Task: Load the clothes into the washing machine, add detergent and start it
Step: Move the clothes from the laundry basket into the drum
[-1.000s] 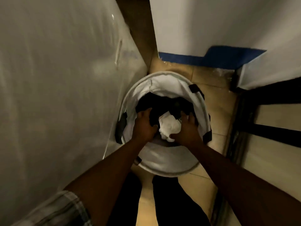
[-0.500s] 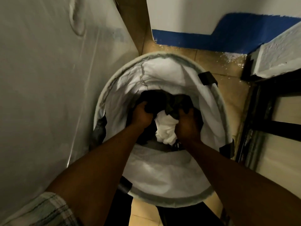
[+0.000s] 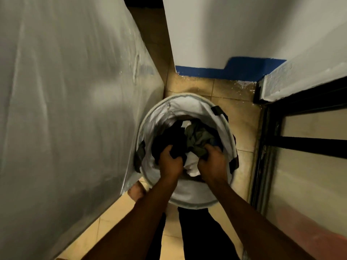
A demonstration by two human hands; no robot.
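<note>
While one hamper (image 3: 189,102) stands, two hands, left hand (image 3: 170,162), right hand (image 3: 212,163), fingers clenched on clothes (image 3: 197,139).

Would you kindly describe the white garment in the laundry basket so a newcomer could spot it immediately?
Find the round white basket on the tiled floor. Inside it, both hands grip a bundle of clothes. The white garment shows between the left hand and right hand, the only pale piece among black and olive clothes.

You stand in a cramped laundry corner of a home: a round fabric hamper (image 3: 189,196) of clothes (image 3: 197,139) on tan floor tiles (image 3: 242,117), a plastic-covered appliance (image 3: 65,109) on your left, and white walls (image 3: 244,25) with a blue painted base (image 3: 225,71).
</note>
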